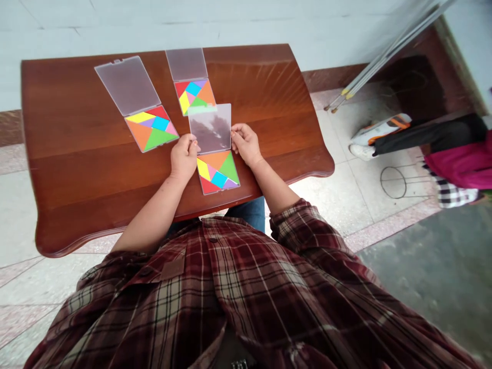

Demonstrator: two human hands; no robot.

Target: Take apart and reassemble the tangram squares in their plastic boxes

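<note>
Lid (pixel 210 130) between left hand (pixel 184 158) and right hand (pixel 247 145); fingers curled, can't tell if clamped. Likely adjusting lid; next needs even guidance.

On the table (pixel 265 92), before the wall (pixel 246 25), the near box (pixel 214 152) sits between left hand (pixel 184 159) and right hand (pixel 246 143), both at its lid (pixel 210 125). Behind it lies the back box (pixel 187 64) — partly covered in view by that lid. The left box (pixel 128 84) lies left of both. Puzzle pieces (pixel 219 179) lie in each. Right of the table are poles (pixel 378 54) and another person's leg (pixel 418 137).
</note>
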